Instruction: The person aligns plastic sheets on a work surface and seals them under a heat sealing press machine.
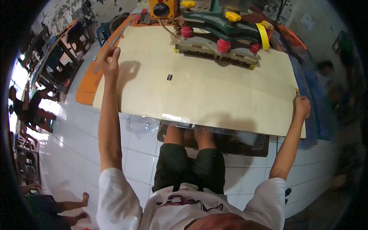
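A broad cream-coloured board (214, 96) covers most of the work table in front of me. My left hand (109, 64) is raised over its left side, casting a shadow, with thumb and curled fingers apart. A long metal ruler (120, 32) lies along the orange edge close to that hand. At the board's right edge my right hand (303, 107) is closed, and a small dark tip sticks out above it; what it holds is mostly hidden. Near the board's middle lies a small black piece (169, 77).
A green machine (214, 27) with red and yellow knobs stands over the board's back. A yellow tape roll (263, 36) hangs on its right. Behind stands a yellow box (164, 8). Blue plastic sheeting (318, 103) runs along the right. Other people sit at the left.
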### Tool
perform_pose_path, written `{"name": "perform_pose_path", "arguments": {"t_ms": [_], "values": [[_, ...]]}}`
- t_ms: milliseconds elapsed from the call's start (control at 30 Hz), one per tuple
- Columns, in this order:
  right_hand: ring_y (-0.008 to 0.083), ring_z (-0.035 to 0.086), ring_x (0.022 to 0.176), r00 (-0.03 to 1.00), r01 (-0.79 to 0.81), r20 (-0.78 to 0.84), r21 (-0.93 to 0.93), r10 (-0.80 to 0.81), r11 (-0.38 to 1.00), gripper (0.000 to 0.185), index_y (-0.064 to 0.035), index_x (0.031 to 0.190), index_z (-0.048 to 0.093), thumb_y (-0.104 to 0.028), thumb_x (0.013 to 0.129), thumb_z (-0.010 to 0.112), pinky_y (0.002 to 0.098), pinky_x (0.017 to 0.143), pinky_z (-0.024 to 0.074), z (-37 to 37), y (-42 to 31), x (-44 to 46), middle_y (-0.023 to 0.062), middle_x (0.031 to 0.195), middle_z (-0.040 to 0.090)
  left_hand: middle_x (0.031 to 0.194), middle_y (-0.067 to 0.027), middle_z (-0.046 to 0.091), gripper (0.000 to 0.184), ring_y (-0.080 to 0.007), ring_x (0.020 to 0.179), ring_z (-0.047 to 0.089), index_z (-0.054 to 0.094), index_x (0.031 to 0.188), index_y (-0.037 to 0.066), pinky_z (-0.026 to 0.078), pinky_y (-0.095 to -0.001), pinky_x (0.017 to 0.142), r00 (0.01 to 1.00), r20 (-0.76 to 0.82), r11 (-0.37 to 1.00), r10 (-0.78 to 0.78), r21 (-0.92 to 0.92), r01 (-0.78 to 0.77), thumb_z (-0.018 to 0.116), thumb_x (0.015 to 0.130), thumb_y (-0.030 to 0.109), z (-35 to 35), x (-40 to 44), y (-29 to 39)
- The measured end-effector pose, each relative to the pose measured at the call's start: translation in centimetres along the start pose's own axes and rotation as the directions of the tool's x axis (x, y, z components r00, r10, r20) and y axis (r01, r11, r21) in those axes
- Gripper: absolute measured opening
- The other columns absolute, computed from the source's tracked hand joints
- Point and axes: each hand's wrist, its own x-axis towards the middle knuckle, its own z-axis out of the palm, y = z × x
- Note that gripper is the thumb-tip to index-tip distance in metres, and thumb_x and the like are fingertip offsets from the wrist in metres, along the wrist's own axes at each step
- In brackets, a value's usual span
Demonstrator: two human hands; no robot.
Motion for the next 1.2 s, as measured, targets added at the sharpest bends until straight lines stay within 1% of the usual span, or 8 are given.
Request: {"name": "perform_pose_path", "arguments": {"t_ms": [133,233,333,467,800,900,1033,1200], "values": [[0.0379,0.063,0.112,0.992,0.117,0.063,-0.154,-0.109,0.981,0.045,-0.0183,0.112,0.073,-0.051,0.083,0.061,0.0524,0.093,0.0485,-0.9,-0.6,-1.1,0.0145,0.119,0.068,0.085,-0.0116,0.063,0.013,-0.0183,0.075,0.054,0.058,0.088,0.0,0.039,-0.0343,0.075,0.998,-0.06,0.843,-0.024,-0.538,-0.012,0.052,0.09,0.011,0.7,-5.4,12.9],[0.037,0.062,0.113,0.988,0.151,0.056,-0.247,-0.142,0.957,0.046,-0.019,0.112,0.073,-0.053,0.083,0.062,0.0541,0.092,0.0476,-0.7,-0.8,-1.1,0.0138,0.119,0.068,0.074,0.0006,0.071,0.027,-0.0146,0.065,0.044,0.051,0.076,0.018,0.028,-0.0351,0.072,0.977,0.015,0.515,0.215,-0.851,-0.101,0.059,0.095,0.035,1.9,-10.4,24.4],[0.0366,0.062,0.113,0.986,0.164,0.063,-0.227,-0.153,0.96,0.047,-0.0194,0.113,0.073,-0.054,0.083,0.063,0.0554,0.092,0.0464,-0.4,-0.5,-0.8,0.0138,0.12,0.068,0.08,0.0021,0.072,0.025,-0.0163,0.067,0.044,0.054,0.081,0.015,0.026,-0.0365,0.068,0.988,-0.03,0.171,0.149,-0.984,-0.056,0.061,0.096,0.034,2.9,-13.0,30.7],[0.0366,0.062,0.114,0.981,0.189,0.017,-0.266,-0.191,0.945,0.046,-0.0196,0.113,0.073,-0.054,0.083,0.062,0.0556,0.094,0.0453,-0.3,-0.6,-0.8,0.0138,0.12,0.067,0.075,0.0107,0.07,0.019,-0.0108,0.07,0.044,0.059,0.082,0.018,0.028,-0.0329,0.071,0.997,-0.082,0.104,-0.012,-0.991,-0.08,0.068,0.092,0.032,3.3,-13.9,33.6],[0.038,0.061,0.115,0.974,0.224,0.077,-0.195,-0.213,0.955,0.058,-0.0164,0.122,0.066,-0.057,0.081,0.064,0.0613,0.094,0.042,0.0,-0.6,-0.7,0.014,0.122,0.067,0.078,0.0095,0.066,0.022,-0.0114,0.071,0.046,0.055,0.079,0.018,0.028,-0.0332,0.069,0.998,-0.01,0.195,-0.062,-0.981,0.002,0.067,0.093,0.03,3.6,-15.5,33.9],[0.0379,0.06,0.116,0.967,0.248,0.107,-0.17,-0.233,0.954,0.064,-0.0156,0.126,0.063,-0.059,0.079,0.065,0.0631,0.095,0.0399,0.8,0.1,0.2,0.0144,0.123,0.066,0.077,0.0107,0.066,0.023,-0.0109,0.07,0.045,0.056,0.08,0.02,0.027,-0.0341,0.07,0.993,-0.016,0.118,0.12,-0.993,-0.03,0.071,0.09,0.033,3.9,-15.2,32.0],[0.038,0.059,0.118,0.957,0.253,0.161,-0.066,-0.24,0.965,0.065,-0.0139,0.126,0.061,-0.059,0.079,0.067,0.0635,0.097,0.0374,1.3,0.9,1.0,0.0148,0.123,0.066,0.077,0.0091,0.064,0.032,-0.0161,0.07,0.04,0.05,0.083,0.021,0.026,-0.039,0.073,0.984,0.067,0.483,0.164,-0.875,-0.021,0.063,0.092,0.049,2.7,-13.5,27.1],[0.0316,0.061,0.117,0.96,0.198,0.21,-0.05,-0.183,0.979,0.057,-0.0082,0.116,0.065,-0.053,0.081,0.068,0.0479,0.097,0.043,2.1,0.5,1.9,0.0148,0.122,0.066,0.093,-0.0118,0.059,0.015,-0.0223,0.092,0.055,0.059,0.091,0.001,0.043,-0.0327,0.084,0.909,0.374,0.92,-0.186,-0.259,0.295,0.053,0.09,0.015,2.8,-9.1,19.4]]}}
